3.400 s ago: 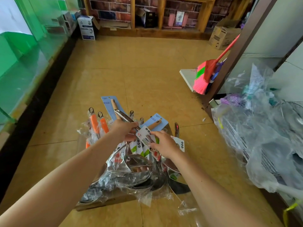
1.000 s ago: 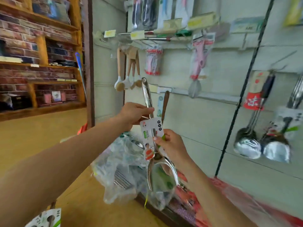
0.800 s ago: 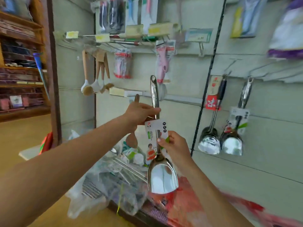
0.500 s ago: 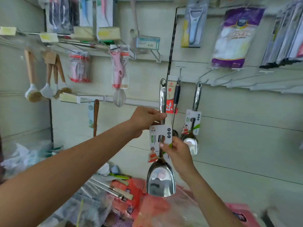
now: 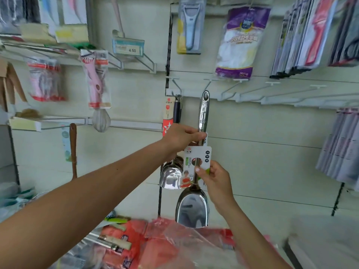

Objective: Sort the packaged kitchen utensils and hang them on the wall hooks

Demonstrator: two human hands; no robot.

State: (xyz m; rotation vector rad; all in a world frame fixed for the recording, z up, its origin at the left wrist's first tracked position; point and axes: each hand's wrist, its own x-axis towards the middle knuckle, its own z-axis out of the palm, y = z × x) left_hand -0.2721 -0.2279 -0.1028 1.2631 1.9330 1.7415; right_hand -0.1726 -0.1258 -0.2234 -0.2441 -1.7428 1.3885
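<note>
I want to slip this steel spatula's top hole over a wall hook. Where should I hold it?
Grip the handle just above the label card, coming from the left, as the left hand does. The spatula stands upright, blade down, so the top hole is left clear.

**A shop's kitchenware aisle**

A pale panelled wall [image 5: 262, 162] carries rows of wire hooks [image 5: 250, 90] hung with packaged goods: a carded peeler [image 5: 190, 26], a purple-and-white bag [image 5: 239, 41] and a whisk [image 5: 101, 119]. A price label [image 5: 128, 47] on one hook arm reads 4.50.
</note>
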